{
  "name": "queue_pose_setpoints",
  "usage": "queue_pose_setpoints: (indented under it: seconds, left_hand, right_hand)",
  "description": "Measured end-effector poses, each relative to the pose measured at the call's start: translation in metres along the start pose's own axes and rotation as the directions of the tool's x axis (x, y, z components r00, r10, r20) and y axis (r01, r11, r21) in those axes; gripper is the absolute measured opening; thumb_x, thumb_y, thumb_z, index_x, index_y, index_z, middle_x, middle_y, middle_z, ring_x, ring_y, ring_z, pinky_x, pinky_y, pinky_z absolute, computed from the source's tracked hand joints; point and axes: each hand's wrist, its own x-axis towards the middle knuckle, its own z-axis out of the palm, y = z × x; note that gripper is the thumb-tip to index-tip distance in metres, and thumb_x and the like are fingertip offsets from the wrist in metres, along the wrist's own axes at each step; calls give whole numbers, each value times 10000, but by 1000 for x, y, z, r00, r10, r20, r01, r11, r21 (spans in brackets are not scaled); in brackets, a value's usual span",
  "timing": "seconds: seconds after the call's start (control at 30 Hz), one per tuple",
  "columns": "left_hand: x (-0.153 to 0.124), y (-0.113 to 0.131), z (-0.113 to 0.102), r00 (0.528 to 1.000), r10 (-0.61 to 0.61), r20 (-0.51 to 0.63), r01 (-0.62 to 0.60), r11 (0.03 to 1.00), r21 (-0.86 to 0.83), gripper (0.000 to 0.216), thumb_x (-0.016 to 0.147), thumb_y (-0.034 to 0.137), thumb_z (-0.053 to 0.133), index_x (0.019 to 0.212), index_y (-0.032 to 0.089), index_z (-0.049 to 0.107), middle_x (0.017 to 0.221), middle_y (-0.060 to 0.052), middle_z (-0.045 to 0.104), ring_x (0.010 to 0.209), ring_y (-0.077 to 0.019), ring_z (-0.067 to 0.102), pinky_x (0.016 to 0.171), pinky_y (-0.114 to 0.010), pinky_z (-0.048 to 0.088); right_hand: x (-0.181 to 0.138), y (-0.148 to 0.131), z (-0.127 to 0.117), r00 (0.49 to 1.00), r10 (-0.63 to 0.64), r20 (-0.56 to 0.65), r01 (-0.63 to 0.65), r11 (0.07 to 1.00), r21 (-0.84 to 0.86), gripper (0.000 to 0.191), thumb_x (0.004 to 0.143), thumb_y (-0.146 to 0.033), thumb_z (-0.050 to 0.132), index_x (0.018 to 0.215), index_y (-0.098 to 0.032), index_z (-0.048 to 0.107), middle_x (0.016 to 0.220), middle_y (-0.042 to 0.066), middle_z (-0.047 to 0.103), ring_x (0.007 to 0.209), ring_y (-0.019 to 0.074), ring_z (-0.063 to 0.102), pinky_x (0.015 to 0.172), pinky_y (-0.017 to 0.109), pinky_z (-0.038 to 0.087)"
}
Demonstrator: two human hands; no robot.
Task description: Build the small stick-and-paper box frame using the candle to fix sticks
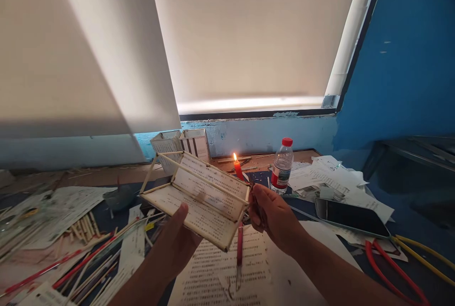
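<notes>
In my left hand point(177, 244) is a half-open box frame point(209, 192) of thin sticks, two sides covered with printed paper. My thumb presses on its lower panel, and the frame tilts down to the right. My right hand point(272, 213) is closed in a pinch at the frame's right end, around a small dark thing that I cannot make out. Just behind that end a lit red candle point(238, 169) stands upright. Below the frame, a red pen-like tool point(239, 249) lies on a printed sheet point(209, 268).
Two paper-covered boxes point(195, 143) stand by the wall. A red-capped water bottle point(282, 168) is right of the candle. Farther right lie a phone point(351, 217), loose papers point(327, 173) and red-handled pliers point(384, 263). Sticks point(84, 226) and paper scraps clutter the left.
</notes>
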Motion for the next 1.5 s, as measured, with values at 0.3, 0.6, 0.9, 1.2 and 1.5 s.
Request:
queue_pose_setpoints:
  seconds: [0.3,0.6,0.9,1.2,1.5]
  left_hand:
    - [1,23,8,991,126,-39,-132,959,-251,532,1069,549,370,1463,277,604,1443,-69,703,1333,-231,668,1133,-294,518]
    - [2,18,12,994,106,-26,-108,946,-305,539,1051,592,382,1445,314,622,1408,-55,733,1396,-198,616,1222,-318,420]
    - [-1,10,13,991,127,39,-110,951,-289,571,1051,598,353,1537,345,514,1507,-31,661,1456,-211,553,1249,-344,391]
    - [-1,6,15,990,143,10,-135,952,-274,581,1051,608,336,1553,362,492,1513,-3,658,1477,-226,528,1265,-337,371]
    - [3,-2,12,985,114,128,-71,952,-299,611,1043,648,301,1505,348,565,1543,-10,628,1481,-226,525,1223,-339,429]
  right_hand:
    - [-4,17,5,995,34,98,-23,994,-110,478,942,-591,706,1183,-181,657,733,-70,520,435,27,294,398,206,201]
    - [-11,30,15,989,37,144,-21,994,-108,451,956,-603,677,1142,-198,608,822,-45,575,465,38,380,416,204,297]
    - [-17,30,21,979,-41,198,67,990,-126,401,1028,-607,569,1011,-212,503,789,-47,582,523,68,432,473,219,377]
    - [-18,22,25,975,-47,216,94,973,-212,428,1036,-643,516,980,-222,455,724,-59,556,531,85,436,502,238,361]
    - [-23,24,24,978,-106,178,149,956,-252,365,1086,-578,462,1012,-221,468,675,-72,486,585,110,420,568,259,368]
